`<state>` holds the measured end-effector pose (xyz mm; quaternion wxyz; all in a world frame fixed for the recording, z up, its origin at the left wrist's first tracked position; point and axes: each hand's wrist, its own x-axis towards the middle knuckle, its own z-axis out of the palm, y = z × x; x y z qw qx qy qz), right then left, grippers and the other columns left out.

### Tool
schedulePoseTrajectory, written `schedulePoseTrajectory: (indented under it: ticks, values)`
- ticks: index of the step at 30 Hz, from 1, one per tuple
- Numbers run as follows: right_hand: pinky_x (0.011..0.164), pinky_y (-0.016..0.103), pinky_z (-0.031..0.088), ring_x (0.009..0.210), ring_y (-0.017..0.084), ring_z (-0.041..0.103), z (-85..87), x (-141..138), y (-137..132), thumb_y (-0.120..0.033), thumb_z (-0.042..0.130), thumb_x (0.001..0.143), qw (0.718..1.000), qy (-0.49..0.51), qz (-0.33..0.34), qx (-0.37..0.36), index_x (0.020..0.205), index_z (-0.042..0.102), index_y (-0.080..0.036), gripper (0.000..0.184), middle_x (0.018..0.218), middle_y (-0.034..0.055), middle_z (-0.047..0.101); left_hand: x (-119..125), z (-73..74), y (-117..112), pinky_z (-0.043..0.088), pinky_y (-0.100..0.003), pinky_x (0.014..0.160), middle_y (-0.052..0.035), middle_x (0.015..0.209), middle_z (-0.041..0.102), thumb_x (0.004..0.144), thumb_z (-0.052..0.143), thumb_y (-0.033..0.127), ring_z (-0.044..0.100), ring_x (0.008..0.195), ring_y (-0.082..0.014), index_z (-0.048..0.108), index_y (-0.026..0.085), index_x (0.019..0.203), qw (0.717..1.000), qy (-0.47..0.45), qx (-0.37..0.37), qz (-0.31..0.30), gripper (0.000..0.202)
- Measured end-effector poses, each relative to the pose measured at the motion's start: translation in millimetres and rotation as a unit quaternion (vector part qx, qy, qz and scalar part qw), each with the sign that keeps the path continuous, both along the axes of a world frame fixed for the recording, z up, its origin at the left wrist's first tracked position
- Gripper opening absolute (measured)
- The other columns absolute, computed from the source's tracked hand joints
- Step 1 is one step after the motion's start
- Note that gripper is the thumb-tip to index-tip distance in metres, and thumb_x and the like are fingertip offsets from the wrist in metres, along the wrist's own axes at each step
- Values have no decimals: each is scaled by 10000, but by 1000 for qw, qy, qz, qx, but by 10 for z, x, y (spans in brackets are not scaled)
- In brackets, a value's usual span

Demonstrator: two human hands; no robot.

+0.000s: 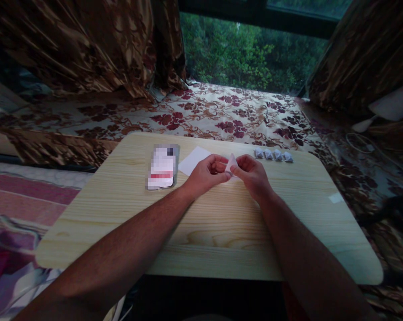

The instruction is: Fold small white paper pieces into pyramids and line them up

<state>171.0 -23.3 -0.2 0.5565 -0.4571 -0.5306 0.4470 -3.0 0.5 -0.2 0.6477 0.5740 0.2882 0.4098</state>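
Observation:
Between my two hands, just above the wooden table, is a small piece of folded white paper point(232, 163) with its pointed tip upward. My left hand point(210, 171) pinches its left side, thumb and fingers closed on the lower edge. On the other side my right hand point(251, 171) grips it, the thumb pressed on its front face. Behind my left hand lies a flat white sheet of paper point(193, 159), partly covered by that hand. Several small folded white paper pieces point(268, 154) sit in a row beyond my right hand.
A pale wooden table point(201, 240) with rounded corners spans the view. On its left lies a phone point(161, 167), its image pixelated. A small white patch point(335, 198) is near the right edge. Behind stand a floral-covered ledge point(233, 111), brown curtains point(121, 44) and a window.

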Motion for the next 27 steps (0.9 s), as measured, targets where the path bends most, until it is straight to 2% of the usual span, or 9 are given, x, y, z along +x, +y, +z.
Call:
schedulePoseTrajectory:
  ticks: [3,9,13,27]
  values:
    - [624,276,426,649,128,544,-5,-1,6,-336,782,720,999,32,-5,-8,784,603,-211,227,737,-18,626,33,-25,-17,509,-268,705,-11,810,696,664,794,187,664,734,-131,585,165,1043,1000,13,12,0,433]
    - [610,274,426,634,129,550,6,-36,-3,-306,790,693,999,39,-3,-23,784,602,-215,228,724,-20,634,41,-51,-7,476,-232,618,-15,769,694,685,767,201,639,657,-109,648,146,930,995,57,28,81,278]
    - [634,277,441,659,133,574,25,-46,-15,-272,786,686,998,47,6,-28,807,632,-210,205,757,-12,664,39,-52,-10,495,-249,620,-41,798,723,702,757,238,662,680,-134,677,143,918,994,68,27,82,249]
    - [593,258,421,614,116,550,32,-58,-26,-245,776,690,998,48,-2,-27,775,602,-208,197,708,-32,636,66,-7,-44,479,-235,582,-32,761,728,690,774,273,651,641,-127,688,145,852,992,76,13,100,223]
